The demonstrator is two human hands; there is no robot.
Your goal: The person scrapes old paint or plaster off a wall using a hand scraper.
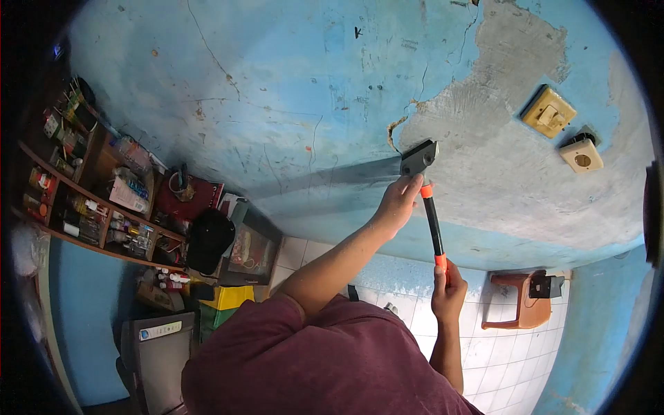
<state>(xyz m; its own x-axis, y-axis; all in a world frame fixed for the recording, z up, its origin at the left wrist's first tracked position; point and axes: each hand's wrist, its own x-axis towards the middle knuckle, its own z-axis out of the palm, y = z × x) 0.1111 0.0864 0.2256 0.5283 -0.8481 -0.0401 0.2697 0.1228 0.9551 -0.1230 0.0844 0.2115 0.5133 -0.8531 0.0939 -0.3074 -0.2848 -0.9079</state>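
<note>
A long-handled scraper point(432, 225) with a black head and an orange-and-black handle is held up against the wall point(277, 76). My left hand point(400, 206) is closed near the neck, its fingertips just under the scraper's head. Lower down, my right hand point(448, 294) wraps round the orange grip at the handle's end. The blade side of the head lies at the border between blue paint and a bare grey patch point(484, 124). Right beside the head, a jagged crack point(393, 131) runs through the paint.
A yellowed light switch point(548, 111) and a socket point(582, 155) stick out of the wall at right. Wooden shelves point(90, 188) with bottles and jars stand at left, near an old television point(252, 245). An orange plastic stool point(515, 304) is on the tiled floor point(498, 356).
</note>
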